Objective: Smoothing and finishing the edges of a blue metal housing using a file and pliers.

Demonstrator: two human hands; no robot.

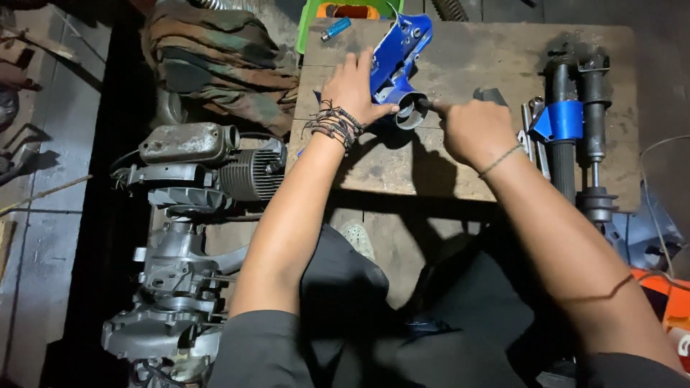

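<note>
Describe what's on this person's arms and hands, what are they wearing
Both arms are bare from the short dark grey sleeves down. The left hand has a thick stack of dark braided cord bracelets around its wrist. The right hand has one thin pale string band at the wrist. No gloves or rings show.

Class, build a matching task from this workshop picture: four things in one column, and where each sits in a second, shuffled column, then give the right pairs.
Things:
1. blue metal part
2. lighter
3. engine
4. fork tubes

Places:
A. on the floor, left of the bench
B. at the bench's right edge
C. under the left hand, mid-bench
D. at the bench's far edge, beside the green tray

Pairs: 1-C, 2-D, 3-A, 4-B
</note>
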